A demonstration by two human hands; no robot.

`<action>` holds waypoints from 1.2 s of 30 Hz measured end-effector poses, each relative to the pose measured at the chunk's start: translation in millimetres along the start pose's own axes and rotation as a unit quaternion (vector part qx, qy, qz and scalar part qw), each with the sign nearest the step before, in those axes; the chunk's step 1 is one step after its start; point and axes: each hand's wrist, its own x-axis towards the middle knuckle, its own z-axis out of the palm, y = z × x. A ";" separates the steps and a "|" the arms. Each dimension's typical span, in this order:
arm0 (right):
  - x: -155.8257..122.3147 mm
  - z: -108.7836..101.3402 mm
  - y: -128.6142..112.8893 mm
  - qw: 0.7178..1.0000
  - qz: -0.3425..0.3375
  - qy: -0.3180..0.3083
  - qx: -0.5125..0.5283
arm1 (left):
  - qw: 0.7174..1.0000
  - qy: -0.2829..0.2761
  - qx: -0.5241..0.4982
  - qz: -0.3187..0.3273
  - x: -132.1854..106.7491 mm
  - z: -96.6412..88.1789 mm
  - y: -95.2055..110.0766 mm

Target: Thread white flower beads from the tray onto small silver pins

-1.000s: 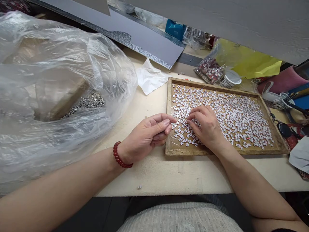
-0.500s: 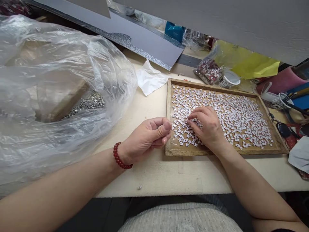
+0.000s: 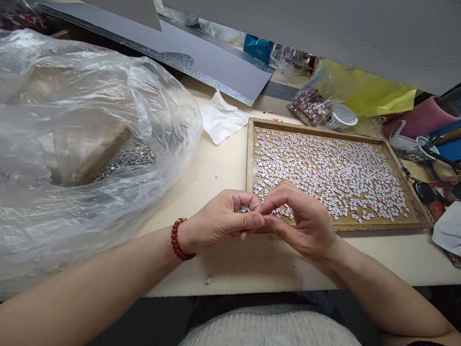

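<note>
My left hand (image 3: 225, 216), with a red bead bracelet (image 3: 177, 239) at the wrist, is curled around a heap of small silvery metal pieces (image 3: 243, 209). Its thumb and forefinger are pressed together at the tips. My right hand (image 3: 302, 218) meets it there, thumb and forefinger in a pinch; what sits between the fingertips is too small to make out. Both hands hover over the near left corner of a wooden tray (image 3: 249, 158). Many tiny white pieces with reddish edges (image 3: 324, 168) are spread across the tray.
At left a large clear plastic bag (image 3: 162, 115) holds a wooden frame and more metal pieces (image 3: 129, 161). White tissue (image 3: 223, 117) lies behind the tray. A bag of small red-and-white pieces (image 3: 309, 103) and a white cup (image 3: 342, 117) stand beyond it. One small piece (image 3: 208, 280) lies near the table edge.
My right hand has left the pieces in the tray and come left and nearer to meet my left hand's fingertips. My left hand has shifted slightly nearer, showing the metal pieces in it.
</note>
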 end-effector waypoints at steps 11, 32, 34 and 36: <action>-0.1 3.7 3.8 0.999 0.044 0.015 0.028 | 0.999 0.036 -0.025 0.012 1.2 1.7 -1.8; -7.5 -4.8 14.8 0.988 0.010 0.110 -0.109 | 0.985 0.111 -0.119 0.057 4.0 2.8 3.7; -10.4 -7.5 21.1 0.979 0.000 0.093 -0.181 | 0.980 0.116 -0.149 0.061 4.2 1.8 5.3; -13.3 -8.4 27.2 0.970 -0.001 0.070 -0.233 | 0.978 0.121 -0.159 0.062 4.1 1.2 6.1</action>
